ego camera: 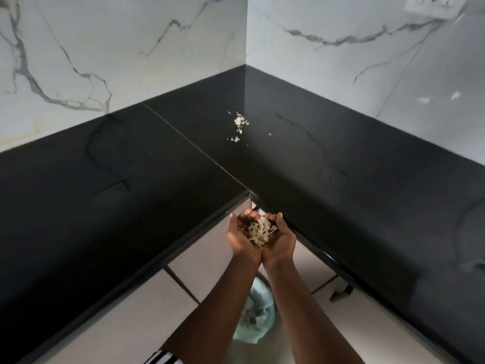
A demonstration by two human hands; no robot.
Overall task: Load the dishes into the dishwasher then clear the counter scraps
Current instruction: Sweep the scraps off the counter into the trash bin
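Arms out, my left hand [240, 237] and right hand [282, 240] cup together, touching, round a heap of scraps [261, 232] just off the counter [341, 179] edge. If they part, scraps may fall past the bin [258, 311] below. More bits [239, 124] lie far back on the counter.

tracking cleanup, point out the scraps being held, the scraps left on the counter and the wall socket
held scraps [260, 232], head view, middle of the pale pile
counter scraps [238, 121], head view, largest clump
wall socket [433, 3], head view, white faceplate
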